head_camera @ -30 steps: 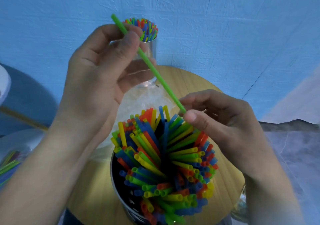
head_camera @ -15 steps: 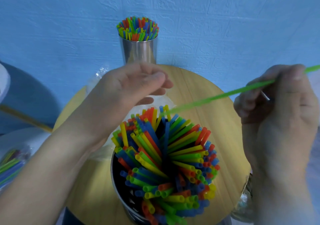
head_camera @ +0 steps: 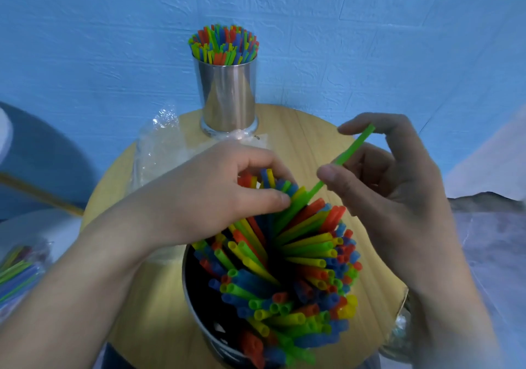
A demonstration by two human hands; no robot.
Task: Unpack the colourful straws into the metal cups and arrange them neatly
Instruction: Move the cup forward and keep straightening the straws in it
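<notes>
A near metal cup stands on the round wooden table, packed with colourful straws that fan outward. My right hand pinches a single green straw between thumb and fingers; its lower end dips among the straws at the cup's far side. My left hand reaches over the cup, fingers curled onto the far straw tips and pressing them back. A far metal cup, filled with upright straws, stands at the table's back edge.
A crumpled clear plastic wrapper lies on the table behind my left hand. At the far left a pack of straws lies on a lower surface. A blue wall rises close behind the table.
My right hand swung the green straw back from the right and lowered its end into the near cup. My left hand dropped from above the cup onto the far straw tips.
</notes>
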